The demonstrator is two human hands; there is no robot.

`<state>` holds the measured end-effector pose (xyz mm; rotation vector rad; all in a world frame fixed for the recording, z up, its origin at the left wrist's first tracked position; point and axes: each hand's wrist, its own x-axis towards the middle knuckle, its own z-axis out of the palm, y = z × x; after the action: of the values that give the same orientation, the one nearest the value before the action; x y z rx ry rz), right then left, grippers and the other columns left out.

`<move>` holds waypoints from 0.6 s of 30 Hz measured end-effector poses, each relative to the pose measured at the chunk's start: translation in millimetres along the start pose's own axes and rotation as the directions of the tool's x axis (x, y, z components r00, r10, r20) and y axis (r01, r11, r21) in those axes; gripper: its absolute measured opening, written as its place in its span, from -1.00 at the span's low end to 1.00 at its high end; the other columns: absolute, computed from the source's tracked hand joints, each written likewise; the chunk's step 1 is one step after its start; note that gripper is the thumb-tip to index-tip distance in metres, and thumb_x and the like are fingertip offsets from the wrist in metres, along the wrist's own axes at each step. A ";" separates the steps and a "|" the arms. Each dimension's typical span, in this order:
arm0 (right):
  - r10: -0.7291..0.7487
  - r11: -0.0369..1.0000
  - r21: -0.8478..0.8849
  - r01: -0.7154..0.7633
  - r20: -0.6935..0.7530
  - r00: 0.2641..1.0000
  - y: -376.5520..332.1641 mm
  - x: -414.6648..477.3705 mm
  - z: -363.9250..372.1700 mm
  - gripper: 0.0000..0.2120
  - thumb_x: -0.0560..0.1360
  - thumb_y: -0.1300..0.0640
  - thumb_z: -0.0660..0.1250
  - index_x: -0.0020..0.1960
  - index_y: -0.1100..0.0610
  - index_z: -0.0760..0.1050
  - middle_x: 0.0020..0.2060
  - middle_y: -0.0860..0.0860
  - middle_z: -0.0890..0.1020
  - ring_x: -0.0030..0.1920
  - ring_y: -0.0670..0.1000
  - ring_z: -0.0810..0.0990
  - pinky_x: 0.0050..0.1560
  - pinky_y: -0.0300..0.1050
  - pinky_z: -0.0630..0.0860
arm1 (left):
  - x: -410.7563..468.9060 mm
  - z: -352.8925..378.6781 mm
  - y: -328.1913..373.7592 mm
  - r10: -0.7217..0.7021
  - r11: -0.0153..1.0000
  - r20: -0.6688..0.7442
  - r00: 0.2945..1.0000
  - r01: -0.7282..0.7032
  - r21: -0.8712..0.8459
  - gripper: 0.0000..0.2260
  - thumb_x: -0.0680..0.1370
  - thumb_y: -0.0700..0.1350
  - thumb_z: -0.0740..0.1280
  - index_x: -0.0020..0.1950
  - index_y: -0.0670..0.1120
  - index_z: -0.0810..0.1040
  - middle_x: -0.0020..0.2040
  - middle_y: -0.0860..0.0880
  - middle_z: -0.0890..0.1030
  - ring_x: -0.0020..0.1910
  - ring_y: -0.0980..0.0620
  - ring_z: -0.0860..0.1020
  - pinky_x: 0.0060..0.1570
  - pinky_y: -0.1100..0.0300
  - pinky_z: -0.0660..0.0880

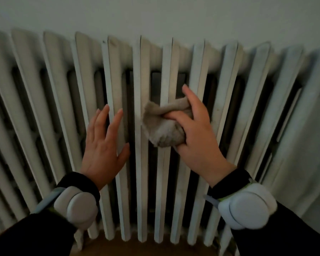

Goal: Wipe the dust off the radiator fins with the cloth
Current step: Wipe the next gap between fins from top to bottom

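Radiator fins, step in hand: wiping was judged under way at mid-height on the central fins; the fins to either side looked not yet reached
Sleeves and wrist units: dark cuffs ended in pale rounded units, one on each wrist, nearest the camera at lower left and lower right
Floor: a brown strip showed below the feet of the fins
Left hand: its fingers were straight and slightly spread, laid flat against a fin left of centre; it held nothing and appeared to serve as a brace
Right hand: thumb and most fingers were curled round the bunched cloth, while one finger reached straight up along a fin
Cloth: a beige, crumpled wad was pressed against the front edges of two central fins, near the left hand but apart from it
Fin row: white upright fins stood side by side with dark gaps between them; grey smudges showed near several tops, though blur hid finer dust
Wall: a pale, plain surface rose directly behind the fin tops
Next move: a firm stroke along the fin's length was called for, then a shift of the wad into the neighbouring gap, with the grip kept tight so that no fold snagged between fins
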<state>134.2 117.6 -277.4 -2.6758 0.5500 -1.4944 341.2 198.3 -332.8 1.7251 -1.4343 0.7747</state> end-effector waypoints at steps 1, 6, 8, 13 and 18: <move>-0.025 0.999 -0.022 0.024 -0.082 0.996 -0.4 11.7 -1.2 -0.71 0.45 0.14 0.40 0.16 0.11 0.55 0.49 0.16 0.14 0.50 0.09 0.07 0.51 -0.15 0.01 | 10.5 -4.8 -1.2 0.021 1.000 -0.021 1.000 -0.021 0.000 -0.20 0.41 -0.10 0.43 0.53 -0.02 0.05 0.51 -0.23 0.10 0.51 -0.20 0.01 0.43 -0.11 0.01; -0.019 0.997 -0.075 -0.002 -0.274 0.961 -11.2 73.3 -11.8 -0.66 0.42 0.05 0.29 0.15 0.15 0.55 0.46 0.27 0.16 0.48 0.26 0.09 0.47 0.14 0.13 | 51.6 -21.8 2.9 0.072 0.997 -0.071 0.995 -0.071 0.014 -0.24 0.43 -0.09 0.38 0.54 -0.01 0.05 0.52 -0.26 0.05 0.51 -0.21 -0.03 0.43 -0.20 0.02; -0.014 0.997 -0.078 -0.007 -0.276 0.961 -13.0 88.4 -12.8 -0.65 0.40 0.11 0.33 0.17 0.16 0.54 0.46 0.26 0.16 0.47 0.24 0.08 0.49 0.06 0.08 | 60.1 -23.3 3.3 0.080 0.995 -0.088 0.993 -0.075 0.060 -0.24 0.43 -0.09 0.39 0.54 -0.02 0.07 0.52 -0.29 0.04 0.50 -0.27 -0.02 0.44 -0.25 -0.01; 0.003 0.997 -0.079 -0.022 -0.237 0.972 -9.5 112.2 -8.3 -0.58 0.38 0.27 0.38 0.24 0.21 0.50 0.47 0.21 0.18 0.49 0.22 0.08 0.49 0.01 0.05 | 76.4 -17.9 -7.1 0.015 0.992 -0.093 0.996 -0.003 0.127 -0.22 0.44 -0.05 0.41 0.55 0.00 0.07 0.53 -0.25 0.04 0.51 -0.27 -0.07 0.43 -0.29 -0.10; -0.022 0.997 -0.083 0.007 -0.186 0.982 5.5 112.9 11.7 -0.53 0.40 0.25 0.40 0.30 0.20 0.46 0.48 0.21 0.18 0.49 0.23 0.13 0.47 0.09 0.15 | 74.3 -3.4 -16.2 0.045 0.989 -0.113 0.993 -0.028 0.144 -0.26 0.44 -0.01 0.41 0.53 -0.02 0.14 0.52 -0.26 0.09 0.50 -0.29 -0.04 0.42 -0.30 -0.08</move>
<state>196.2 75.0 -192.1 -2.6191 0.6140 -1.7773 371.2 163.4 -272.2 1.7334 -1.3633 1.0019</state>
